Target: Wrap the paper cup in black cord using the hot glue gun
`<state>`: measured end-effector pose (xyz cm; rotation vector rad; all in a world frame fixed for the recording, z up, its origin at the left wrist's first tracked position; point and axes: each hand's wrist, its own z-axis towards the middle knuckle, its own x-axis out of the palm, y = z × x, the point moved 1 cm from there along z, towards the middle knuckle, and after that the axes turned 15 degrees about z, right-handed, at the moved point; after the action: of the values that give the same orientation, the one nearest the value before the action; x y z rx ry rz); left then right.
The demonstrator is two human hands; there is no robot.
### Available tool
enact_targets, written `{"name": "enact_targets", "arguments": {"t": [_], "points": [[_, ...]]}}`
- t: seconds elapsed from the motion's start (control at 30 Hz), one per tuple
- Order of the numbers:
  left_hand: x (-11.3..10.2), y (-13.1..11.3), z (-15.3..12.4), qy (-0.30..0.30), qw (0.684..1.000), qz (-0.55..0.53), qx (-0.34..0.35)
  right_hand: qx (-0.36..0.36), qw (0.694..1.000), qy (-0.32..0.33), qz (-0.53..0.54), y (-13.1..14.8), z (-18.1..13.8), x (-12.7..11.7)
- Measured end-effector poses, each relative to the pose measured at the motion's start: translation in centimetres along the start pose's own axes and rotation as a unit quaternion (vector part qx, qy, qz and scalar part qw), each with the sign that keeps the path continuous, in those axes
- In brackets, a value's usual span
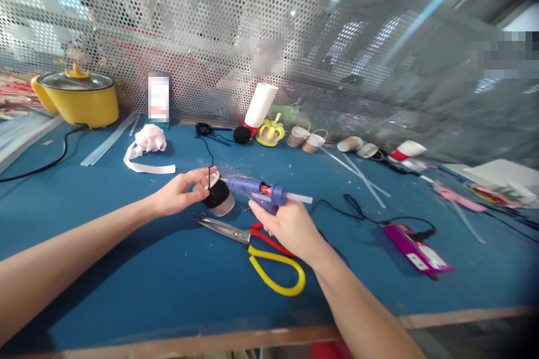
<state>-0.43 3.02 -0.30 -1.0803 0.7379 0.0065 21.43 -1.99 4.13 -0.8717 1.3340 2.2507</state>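
Note:
My right hand [290, 224] is wrapped round the handle of a blue glue gun [252, 188], with a clear glue stick [300, 198] poking out of its back. The gun's nozzle points left at the rim of a small paper cup [227, 206] wound with black yarn [218, 194]. My left hand [182, 192] steadies this cup, its fingers closed at the rim and side. A strand of black cord [209, 151] runs from those fingers to a small black coil [204, 129] farther back. Just below the cup lie scissors [275, 272] with red and yellow handles, blades toward the left.
A yellow electric pot [86, 102], a phone [159, 98] and white ribbon [150, 139] stand at the back left. Stacked cups [261, 104] and small baskets [298, 136] line the perforated screen [202, 56]. A purple power strip [416, 249] with cables lies right.

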Motion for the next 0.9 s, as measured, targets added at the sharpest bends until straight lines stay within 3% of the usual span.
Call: {"name": "enact_targets", "arguments": {"t": [0.9], "points": [[-0.02,0.06,0.05,-0.002,1.000,0.013,0.012,-0.016,0.999,0.027,0.013,0.92,-0.45,0.32]]}}
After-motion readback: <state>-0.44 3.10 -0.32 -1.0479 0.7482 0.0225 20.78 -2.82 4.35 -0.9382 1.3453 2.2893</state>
